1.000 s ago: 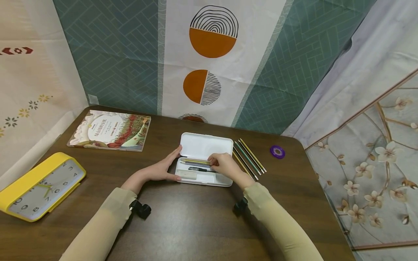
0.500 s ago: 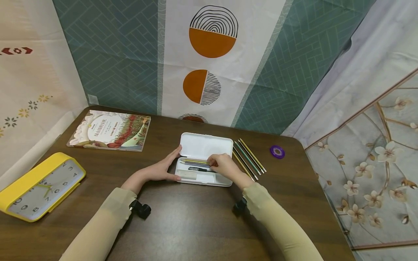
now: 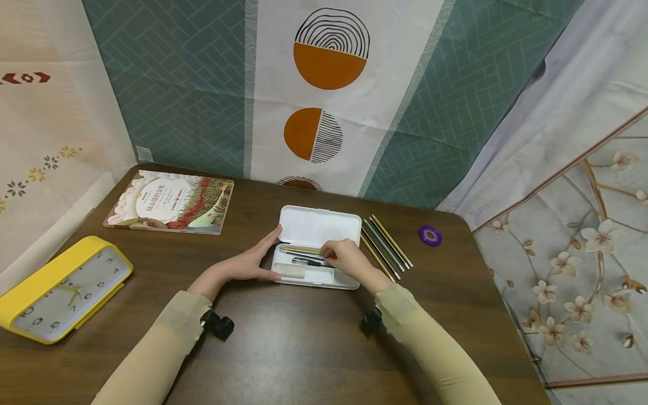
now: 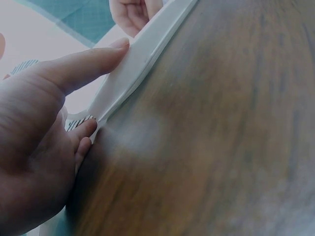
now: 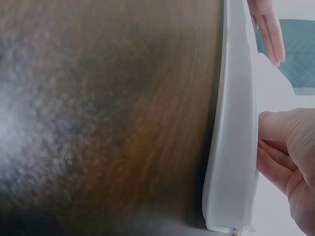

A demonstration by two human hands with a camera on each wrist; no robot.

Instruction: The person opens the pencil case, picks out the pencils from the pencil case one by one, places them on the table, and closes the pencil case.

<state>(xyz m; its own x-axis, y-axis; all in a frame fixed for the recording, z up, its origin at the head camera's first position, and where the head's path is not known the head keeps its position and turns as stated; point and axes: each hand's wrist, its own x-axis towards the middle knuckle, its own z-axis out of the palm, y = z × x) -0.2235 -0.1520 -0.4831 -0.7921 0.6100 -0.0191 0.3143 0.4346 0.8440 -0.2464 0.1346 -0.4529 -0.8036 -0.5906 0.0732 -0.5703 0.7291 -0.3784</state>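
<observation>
In the head view a white pencil case (image 3: 349, 279) lies with its lid (image 3: 320, 226) raised. Inside are a yellow pencil (image 3: 298, 250), a greyish pencil (image 3: 304, 255), a black pen (image 3: 306, 262) and a whitish block (image 3: 289, 271) like an eraser. My left hand (image 3: 248, 263) spans the case's left end, thumb at the front edge and straight fingers against the lid's side. Over the tray, my right hand (image 3: 346, 259) has its fingertips curled at the pencils' right ends and seems to pinch the greyish pencil. Its fingers hide that end. In the right wrist view the case wall (image 5: 234, 123) hides its contents.
Several pencils (image 3: 387, 244) lie just right of the case, with a purple ring-shaped object (image 3: 430, 235) beyond. A picture book (image 3: 169, 202) lies at the back left of the brown table (image 3: 283, 349). A yellow clock (image 3: 66, 289) stands at the left.
The greyish pencil and the pen have shifted slightly inside the case as my right fingertips made a small movement. My left hand and the case stay in place.
</observation>
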